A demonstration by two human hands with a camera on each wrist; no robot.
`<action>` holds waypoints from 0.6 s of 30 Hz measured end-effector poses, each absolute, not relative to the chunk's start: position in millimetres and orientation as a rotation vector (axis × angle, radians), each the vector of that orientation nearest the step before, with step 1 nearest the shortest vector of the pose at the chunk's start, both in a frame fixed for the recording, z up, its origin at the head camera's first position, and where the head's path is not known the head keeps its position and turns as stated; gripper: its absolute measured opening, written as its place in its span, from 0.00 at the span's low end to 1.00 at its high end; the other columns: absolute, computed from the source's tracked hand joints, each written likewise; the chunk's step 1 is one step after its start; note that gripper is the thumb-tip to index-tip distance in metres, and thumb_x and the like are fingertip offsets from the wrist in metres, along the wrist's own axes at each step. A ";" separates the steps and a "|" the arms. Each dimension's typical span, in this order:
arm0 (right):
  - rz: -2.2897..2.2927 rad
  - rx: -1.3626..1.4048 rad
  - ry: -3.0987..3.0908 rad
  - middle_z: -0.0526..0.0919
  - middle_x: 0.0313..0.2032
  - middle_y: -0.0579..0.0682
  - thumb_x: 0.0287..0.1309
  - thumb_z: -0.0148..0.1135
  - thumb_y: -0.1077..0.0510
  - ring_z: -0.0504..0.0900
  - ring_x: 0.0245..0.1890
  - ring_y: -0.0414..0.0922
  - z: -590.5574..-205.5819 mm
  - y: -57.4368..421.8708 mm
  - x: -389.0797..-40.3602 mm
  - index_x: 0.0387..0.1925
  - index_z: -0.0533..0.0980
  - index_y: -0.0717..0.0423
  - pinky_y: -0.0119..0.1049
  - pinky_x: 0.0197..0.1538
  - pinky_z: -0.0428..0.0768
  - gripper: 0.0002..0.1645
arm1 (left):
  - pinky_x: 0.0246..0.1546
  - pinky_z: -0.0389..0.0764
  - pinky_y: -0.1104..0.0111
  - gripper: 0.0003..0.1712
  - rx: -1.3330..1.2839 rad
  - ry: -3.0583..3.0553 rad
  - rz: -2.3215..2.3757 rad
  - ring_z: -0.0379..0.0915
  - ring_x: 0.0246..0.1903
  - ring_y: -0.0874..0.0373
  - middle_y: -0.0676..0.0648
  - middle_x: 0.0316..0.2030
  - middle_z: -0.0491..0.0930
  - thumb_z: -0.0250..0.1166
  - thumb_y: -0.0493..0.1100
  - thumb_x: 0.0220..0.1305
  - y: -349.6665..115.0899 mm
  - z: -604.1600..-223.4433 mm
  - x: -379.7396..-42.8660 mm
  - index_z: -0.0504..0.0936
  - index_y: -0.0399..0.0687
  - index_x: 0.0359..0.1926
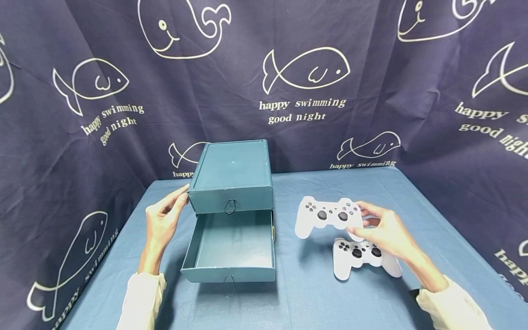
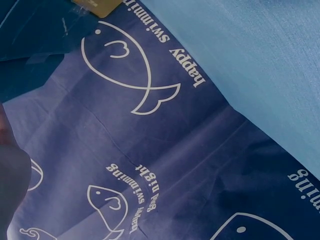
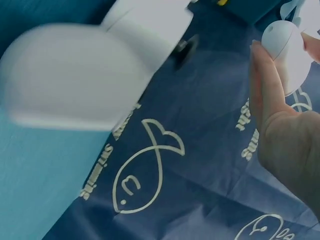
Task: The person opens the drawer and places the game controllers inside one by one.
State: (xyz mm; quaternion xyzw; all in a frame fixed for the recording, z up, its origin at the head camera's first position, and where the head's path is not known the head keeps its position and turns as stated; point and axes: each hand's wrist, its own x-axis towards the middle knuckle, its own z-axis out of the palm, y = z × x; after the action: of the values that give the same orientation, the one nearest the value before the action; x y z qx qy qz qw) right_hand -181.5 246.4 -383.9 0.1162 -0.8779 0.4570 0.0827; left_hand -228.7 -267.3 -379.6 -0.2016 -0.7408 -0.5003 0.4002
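Note:
In the head view, a teal two-drawer box (image 1: 232, 165) stands left of centre, its lower drawer (image 1: 235, 243) pulled out with nothing visible inside. My left hand (image 1: 164, 217) touches the box's left front corner with thumb and fingertips. To the right, my right hand (image 1: 385, 229) pinches one grip of a white game controller (image 1: 330, 213), raised above the cloth. Below it a second white game controller (image 1: 356, 256) lies on the cloth, partly behind my right wrist. In the right wrist view, the held controller (image 3: 285, 52) is between thumb and fingers, and the other controller (image 3: 75, 75) looms blurred.
Blue cloth (image 1: 307, 293) covers the tabletop. Dark blue curtains (image 1: 305, 137) with white fish drawings stand behind and on both sides. The upper drawer (image 1: 231, 200) is closed, with a wire ring pull. A gold patch (image 2: 102, 6) shows on the box in the left wrist view.

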 end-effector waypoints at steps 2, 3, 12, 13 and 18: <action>1.382 0.378 -2.603 0.83 0.49 0.60 0.55 0.78 0.61 0.86 0.40 0.36 -382.8 241.7 -178.1 0.67 0.74 0.64 0.33 0.35 0.84 0.39 | 0.34 0.77 0.81 0.17 -0.507 -1.875 -1.264 0.83 0.32 0.71 0.47 0.34 0.89 0.68 0.23 0.63 -267.4 -380.1 -228.7 0.88 0.34 0.53; 1.382 0.388 -2.597 0.83 0.48 0.59 0.55 0.77 0.62 0.86 0.40 0.36 -382.2 239.2 -176.5 0.66 0.74 0.62 0.33 0.36 0.84 0.38 | 0.34 0.76 0.82 0.17 -0.506 -1.875 -1.263 0.83 0.32 0.71 0.47 0.34 0.89 0.68 0.23 0.63 -267.4 -380.3 -228.8 0.88 0.34 0.53; 1.422 0.429 -2.579 0.83 0.45 0.57 0.54 0.77 0.62 0.87 0.40 0.40 -377.2 218.7 -167.5 0.63 0.78 0.57 0.35 0.36 0.85 0.34 | 0.32 0.75 0.82 0.17 -0.506 -1.875 -1.254 0.84 0.32 0.70 0.42 0.33 0.89 0.68 0.23 0.64 -267.5 -380.3 -228.8 0.88 0.34 0.53; 1.433 0.432 -2.575 0.83 0.45 0.57 0.54 0.78 0.62 0.87 0.39 0.40 -376.7 216.3 -166.8 0.63 0.78 0.57 0.35 0.36 0.85 0.34 | 0.32 0.76 0.82 0.17 -0.506 -1.876 -1.254 0.84 0.32 0.69 0.42 0.33 0.89 0.68 0.23 0.64 -267.5 -380.1 -228.7 0.88 0.34 0.53; 1.514 0.442 -2.552 0.83 0.46 0.56 0.53 0.79 0.61 0.87 0.39 0.41 -372.2 204.6 -162.4 0.63 0.77 0.58 0.35 0.35 0.84 0.36 | 0.33 0.76 0.81 0.17 -0.507 -1.879 -1.255 0.84 0.32 0.70 0.44 0.34 0.89 0.68 0.23 0.64 -267.5 -379.4 -227.8 0.88 0.35 0.53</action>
State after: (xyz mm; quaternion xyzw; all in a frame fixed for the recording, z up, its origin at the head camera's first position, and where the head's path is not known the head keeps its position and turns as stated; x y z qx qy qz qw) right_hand -162.4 204.6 -372.2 0.1471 -0.8484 0.5035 0.0708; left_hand -227.8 -267.5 -379.4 -0.2004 -0.7433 -0.4962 0.4013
